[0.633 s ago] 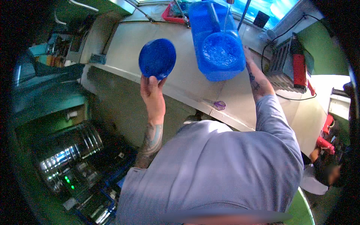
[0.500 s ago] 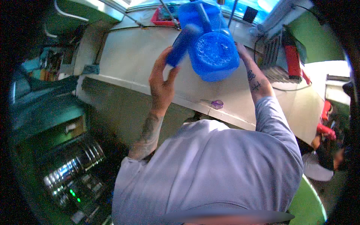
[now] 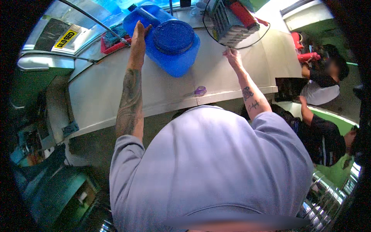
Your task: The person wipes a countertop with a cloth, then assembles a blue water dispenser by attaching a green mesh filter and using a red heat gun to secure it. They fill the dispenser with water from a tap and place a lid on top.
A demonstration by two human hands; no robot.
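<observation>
A blue plastic water container (image 3: 176, 63) lies on the pale counter, its handle toward the far left. A wide, dark blue round lid (image 3: 173, 37) covers its mouth. My left hand (image 3: 139, 36) rests against the container's left side near the handle, thumb and fingers apart. To the right, my right hand (image 3: 233, 57) is closed, its fingers curled at the near edge of a grey ribbed box (image 3: 232, 33) beside a black cable (image 3: 247, 45). Whether those fingers hold anything is too small to make out. Purple-handled scissors (image 3: 200, 91) lie near the counter's front edge.
A red basket (image 3: 112, 45) with dark contents stands at the far left by the window. A red piece (image 3: 243, 14) tops the ribbed box. Two other people, one in a dark shirt (image 3: 322, 137), are at the right. The counter's front edge (image 3: 224, 96) runs before me.
The lid has gone from my left hand onto the container's mouth. My right hand has left the container's right side for the ribbed box. The view has swung to the right.
</observation>
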